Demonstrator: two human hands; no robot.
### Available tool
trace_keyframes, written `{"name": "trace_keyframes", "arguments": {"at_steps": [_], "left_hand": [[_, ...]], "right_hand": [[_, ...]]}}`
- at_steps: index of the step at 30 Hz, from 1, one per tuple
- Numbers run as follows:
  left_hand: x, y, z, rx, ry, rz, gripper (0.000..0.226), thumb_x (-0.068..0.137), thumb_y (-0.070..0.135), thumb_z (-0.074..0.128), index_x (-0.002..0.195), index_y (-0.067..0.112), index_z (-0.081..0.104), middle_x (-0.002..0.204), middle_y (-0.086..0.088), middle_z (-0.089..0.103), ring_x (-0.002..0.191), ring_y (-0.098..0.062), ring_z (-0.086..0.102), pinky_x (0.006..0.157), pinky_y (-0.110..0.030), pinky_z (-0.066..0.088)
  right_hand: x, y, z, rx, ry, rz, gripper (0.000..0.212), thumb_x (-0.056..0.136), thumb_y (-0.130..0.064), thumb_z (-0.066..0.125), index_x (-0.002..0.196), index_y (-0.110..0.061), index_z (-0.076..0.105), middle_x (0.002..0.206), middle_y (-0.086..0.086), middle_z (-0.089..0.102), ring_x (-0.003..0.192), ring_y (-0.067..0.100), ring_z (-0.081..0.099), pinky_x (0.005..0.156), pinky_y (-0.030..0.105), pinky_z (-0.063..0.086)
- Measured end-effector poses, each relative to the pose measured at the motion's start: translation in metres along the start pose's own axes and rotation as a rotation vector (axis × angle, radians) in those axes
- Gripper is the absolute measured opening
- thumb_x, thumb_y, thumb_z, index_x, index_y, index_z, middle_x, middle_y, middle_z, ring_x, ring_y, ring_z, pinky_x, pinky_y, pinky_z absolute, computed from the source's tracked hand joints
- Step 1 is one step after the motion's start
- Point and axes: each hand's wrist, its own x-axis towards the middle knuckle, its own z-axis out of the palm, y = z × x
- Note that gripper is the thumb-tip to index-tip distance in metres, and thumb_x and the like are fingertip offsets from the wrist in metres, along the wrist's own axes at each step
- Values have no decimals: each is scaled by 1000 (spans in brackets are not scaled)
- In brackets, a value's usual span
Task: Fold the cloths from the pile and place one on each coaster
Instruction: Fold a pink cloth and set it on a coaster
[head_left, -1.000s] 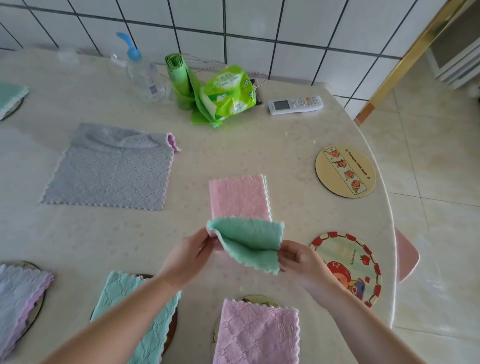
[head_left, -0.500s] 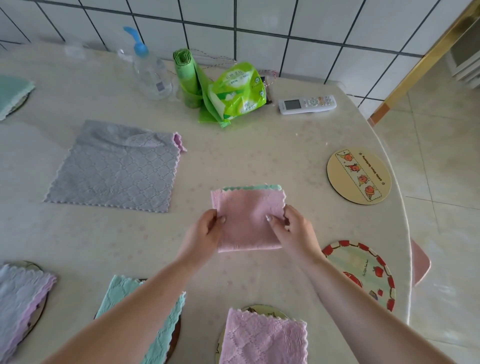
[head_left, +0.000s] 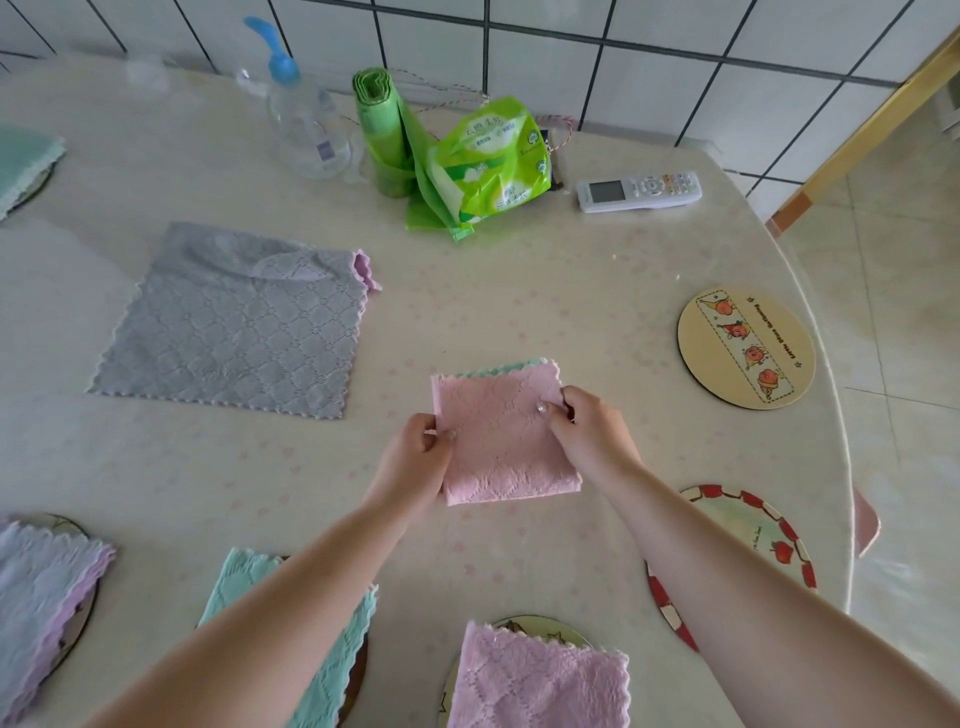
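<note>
Both hands held a folded pink cloth (head_left: 501, 441) lying flat on the table (head_left: 519, 291), its mint-green underside peeking out along the far edge: the left hand (head_left: 415, 457) pinched the left edge between thumb and fingers (head_left: 447, 435), and the right hand (head_left: 587, 431) pinched the right edge near the far corner. To the right lay two bare coasters, a yellow fruit-print coaster (head_left: 745, 348) and a red-rimmed coaster (head_left: 753, 540) partly behind the right forearm. The unfolded grey cloth (head_left: 234, 322) lay spread to the left, and nearer the person folded cloths sat on coasters, among them a mint-green cloth (head_left: 322, 660) and a lilac-pink cloth (head_left: 535, 680).
</note>
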Motion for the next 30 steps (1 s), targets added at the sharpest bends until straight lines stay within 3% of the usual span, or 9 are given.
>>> {"name": "trace_keyframes", "arguments": {"at_steps": [4, 7, 11, 13, 15, 17, 21, 26, 30], "left_hand": [[-2, 2, -2, -96, -2, -51, 13, 93, 18, 50, 105, 15, 47, 95, -4, 62, 77, -23, 64, 58, -36, 56], [-7, -5, -3, -79, 14, 51, 22, 89, 19, 58, 104, 17, 41, 94, -5, 64, 76, -23, 63, 59, -38, 52], [-13, -22, -2, 43, -38, 212, 22, 87, 18, 60, 95, 29, 43, 100, 4, 59, 72, -27, 63, 55, -30, 42], [-13, -26, -2, 51, -74, 229, 28, 87, 17, 58, 99, 39, 45, 98, 4, 60, 72, -33, 62, 55, -33, 40], [-11, -25, -1, 50, -83, 237, 44, 87, 13, 57, 111, 48, 45, 105, 8, 58, 68, -28, 62, 53, -29, 41], [-10, -23, 1, 82, -70, 250, 51, 88, 11, 56, 130, 38, 44, 110, 16, 50, 61, -14, 59, 52, -21, 41], [-13, -21, 1, 173, -43, 287, 53, 90, 13, 54, 137, 31, 40, 115, 14, 43, 55, -1, 50, 56, -16, 40], [-12, -19, -1, 264, -40, 307, 59, 88, 14, 56, 141, 29, 36, 122, 10, 36, 75, -11, 56, 77, -26, 51], [-9, -18, -1, 310, -32, 295, 62, 86, 14, 60, 142, 23, 34, 124, 8, 37, 83, -11, 56, 83, -25, 48]], "right_hand": [[-1, -1, 2, 34, 22, 3, 18, 91, -32, 52, 86, -15, 51, 66, -1, 54, 67, 25, 49, 53, 32, 33], [-7, 2, 3, 94, 67, 12, 23, 92, -30, 52, 109, -14, 51, 87, -1, 58, 82, 24, 54, 67, 33, 42], [-13, 8, 3, 143, 92, 26, 19, 92, -30, 53, 104, -15, 49, 89, -4, 57, 83, 21, 55, 65, 29, 38], [-14, 9, 3, 165, 114, 20, 16, 91, -29, 55, 99, -17, 48, 85, -6, 59, 80, 20, 56, 62, 29, 38], [-13, 8, 2, 178, 146, -6, 13, 91, -27, 54, 96, -18, 48, 82, -8, 60, 74, 17, 55, 58, 29, 38], [-13, 6, 1, 171, 153, -34, 9, 91, -25, 53, 94, -17, 50, 83, -8, 60, 71, 14, 54, 57, 26, 39], [-7, 3, 1, 126, 141, -91, 9, 91, -24, 54, 93, -16, 54, 91, -5, 60, 77, 14, 55, 61, 27, 41], [-4, 3, 2, 44, 258, -326, 6, 87, -16, 60, 89, -11, 57, 99, -9, 46, 81, 10, 52, 66, 23, 41], [-5, 0, 2, 88, 241, -310, 5, 90, -16, 56, 90, -11, 54, 80, -4, 54, 66, 14, 50, 63, 31, 41]]}}
